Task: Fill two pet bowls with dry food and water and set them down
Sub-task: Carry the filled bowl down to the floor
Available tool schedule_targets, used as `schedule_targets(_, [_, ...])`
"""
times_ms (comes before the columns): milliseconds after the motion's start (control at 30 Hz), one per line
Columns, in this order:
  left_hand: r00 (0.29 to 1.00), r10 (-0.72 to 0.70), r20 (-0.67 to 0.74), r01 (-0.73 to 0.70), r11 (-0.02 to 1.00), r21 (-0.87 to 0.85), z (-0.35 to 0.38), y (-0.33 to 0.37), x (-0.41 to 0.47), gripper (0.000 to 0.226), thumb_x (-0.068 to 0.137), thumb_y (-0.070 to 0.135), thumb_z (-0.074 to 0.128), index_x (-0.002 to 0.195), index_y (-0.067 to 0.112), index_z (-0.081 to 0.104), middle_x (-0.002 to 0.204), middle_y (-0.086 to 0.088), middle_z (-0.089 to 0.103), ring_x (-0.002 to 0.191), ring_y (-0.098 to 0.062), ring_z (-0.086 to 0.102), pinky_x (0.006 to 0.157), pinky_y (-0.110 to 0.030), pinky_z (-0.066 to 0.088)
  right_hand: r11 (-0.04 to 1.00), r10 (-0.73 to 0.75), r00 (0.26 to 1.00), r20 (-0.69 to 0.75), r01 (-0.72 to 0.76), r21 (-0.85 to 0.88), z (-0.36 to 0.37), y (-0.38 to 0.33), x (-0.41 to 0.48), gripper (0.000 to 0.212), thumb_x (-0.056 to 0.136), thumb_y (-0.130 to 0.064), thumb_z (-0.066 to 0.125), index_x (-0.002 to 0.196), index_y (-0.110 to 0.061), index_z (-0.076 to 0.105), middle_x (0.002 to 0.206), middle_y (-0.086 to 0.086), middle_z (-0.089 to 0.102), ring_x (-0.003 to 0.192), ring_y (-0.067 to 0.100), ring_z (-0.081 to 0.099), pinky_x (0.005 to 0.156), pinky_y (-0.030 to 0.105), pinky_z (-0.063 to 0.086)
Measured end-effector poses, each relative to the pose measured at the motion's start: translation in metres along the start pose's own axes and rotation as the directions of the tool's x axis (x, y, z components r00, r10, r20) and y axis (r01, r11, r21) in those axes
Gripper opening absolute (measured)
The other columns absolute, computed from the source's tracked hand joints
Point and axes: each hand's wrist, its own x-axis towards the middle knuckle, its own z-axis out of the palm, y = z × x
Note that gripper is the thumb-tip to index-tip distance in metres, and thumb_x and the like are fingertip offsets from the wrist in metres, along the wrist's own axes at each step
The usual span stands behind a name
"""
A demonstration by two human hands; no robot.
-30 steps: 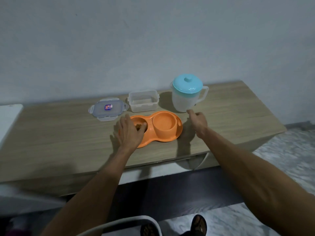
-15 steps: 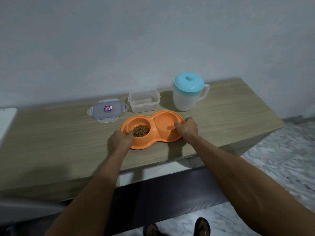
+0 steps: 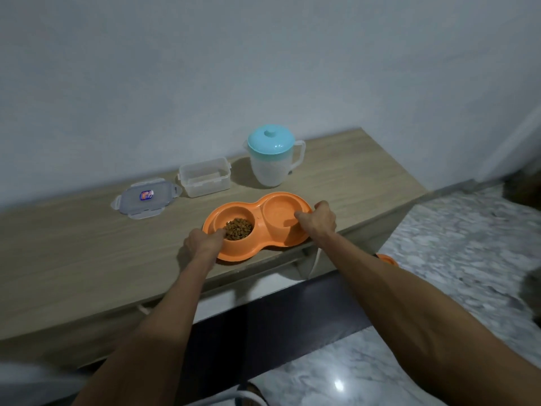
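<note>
An orange double pet bowl (image 3: 257, 210) lies near the front edge of the wooden table (image 3: 87, 259). Its left well holds brown dry food (image 3: 238, 228); whether its right well (image 3: 278, 213) holds water I cannot tell. My left hand (image 3: 203, 243) grips the bowl's left rim, thumb inside the food well. My right hand (image 3: 317, 221) grips the right rim. A translucent jug with a turquoise lid (image 3: 273, 155) stands behind the bowl, by the wall.
An empty clear plastic container (image 3: 205, 177) and its grey clip lid (image 3: 146, 197) lie at the back of the table, left of the jug. Marble floor (image 3: 453, 259) spreads to the right. A small orange object (image 3: 386, 259) shows below the table edge.
My hands went from resting beside the bowl to gripping both of its ends. The bowl has shifted toward the table's front edge and to the right.
</note>
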Motion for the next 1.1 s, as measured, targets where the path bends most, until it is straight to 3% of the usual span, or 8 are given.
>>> schedule_targets(133, [0.999, 0.031, 0.045, -0.029, 0.999, -0.035, 0.037, 0.019, -0.035, 0.056, 0.070, 0.046, 0.074, 0.105, 0.003, 0.065, 0.114, -0.023, 0.065, 0.094, -0.041, 0.068, 0.082, -0.051, 0.059, 0.998, 0.000, 0.998, -0.056, 0.003, 0.065, -0.058, 0.031, 0.006, 0.063, 0.079, -0.034, 0.073, 0.128, -0.005, 0.048, 0.129, 0.018, 0.056, 0.115, 0.037, 0.057, 0.092, 0.043, 0.050])
schedule_targets(300, [0.989, 0.120, 0.084, -0.121, 0.993, 0.000, 0.090, 0.051, -0.110, 0.060, 0.067, 0.050, 0.071, 0.102, 0.001, 0.068, 0.110, -0.026, 0.066, 0.091, -0.044, 0.069, 0.077, -0.048, 0.060, 0.993, 0.025, 0.992, -0.122, -0.010, 0.117, -0.148, 0.080, 0.017, 0.062, 0.076, -0.035, 0.074, 0.125, -0.005, 0.049, 0.126, 0.018, 0.057, 0.113, 0.037, 0.058, 0.091, 0.045, 0.052])
schedule_targets(400, [0.978, 0.170, 0.122, -0.175, 0.984, 0.034, 0.127, 0.070, -0.159, 0.059, 0.072, 0.050, 0.071, 0.103, 0.000, 0.068, 0.109, -0.025, 0.067, 0.089, -0.043, 0.069, 0.066, -0.039, 0.057, 0.990, 0.038, 0.986, -0.162, -0.015, 0.141, -0.206, 0.114, 0.024, 0.063, 0.073, -0.035, 0.073, 0.124, -0.007, 0.049, 0.123, 0.016, 0.059, 0.112, 0.037, 0.058, 0.090, 0.045, 0.053])
schedule_targets(667, [0.927, 0.288, 0.241, -0.286, 0.957, -0.045, 0.246, 0.117, -0.277, 0.054, 0.076, 0.039, 0.073, 0.107, -0.004, 0.066, 0.119, -0.022, 0.063, 0.097, -0.039, 0.067, 0.078, -0.043, 0.059, 0.978, 0.138, 0.947, -0.289, -0.084, 0.192, -0.349, 0.208, 0.053, 0.058, 0.072, -0.035, 0.072, 0.117, -0.007, 0.049, 0.119, 0.017, 0.056, 0.105, 0.038, 0.059, 0.085, 0.051, 0.056])
schedule_targets(833, [0.877, 0.344, 0.335, -0.343, 0.937, -0.066, 0.321, 0.149, -0.326, 0.034, 0.075, 0.036, 0.073, 0.089, 0.008, 0.059, 0.111, -0.016, 0.066, 0.091, -0.036, 0.068, 0.078, -0.048, 0.060, 0.964, 0.211, 0.912, -0.352, -0.135, 0.228, -0.418, 0.257, 0.085, 0.063, 0.071, -0.036, 0.073, 0.122, -0.006, 0.050, 0.121, 0.017, 0.057, 0.104, 0.038, 0.059, 0.084, 0.052, 0.056])
schedule_targets(967, [0.850, 0.358, 0.387, -0.365, 0.929, -0.057, 0.389, 0.180, -0.345, 0.060, 0.062, 0.046, 0.070, 0.104, 0.004, 0.062, 0.117, -0.017, 0.063, 0.095, -0.038, 0.066, 0.080, -0.050, 0.059, 0.954, 0.252, 0.883, -0.396, -0.157, 0.255, -0.464, 0.291, 0.123, 0.064, 0.071, -0.034, 0.073, 0.124, -0.006, 0.049, 0.122, 0.017, 0.056, 0.107, 0.038, 0.058, 0.084, 0.052, 0.056])
schedule_targets(1100, [0.817, 0.396, 0.419, -0.420, 0.907, -0.038, 0.456, 0.214, -0.360, 0.041, 0.078, 0.039, 0.072, 0.090, 0.001, 0.060, 0.112, -0.021, 0.063, 0.086, -0.036, 0.066, 0.052, -0.032, 0.049, 0.944, 0.290, 0.858, -0.423, -0.185, 0.273, -0.501, 0.314, 0.175, 0.066, 0.073, -0.034, 0.074, 0.126, -0.006, 0.048, 0.125, 0.017, 0.055, 0.109, 0.038, 0.057, 0.085, 0.053, 0.056])
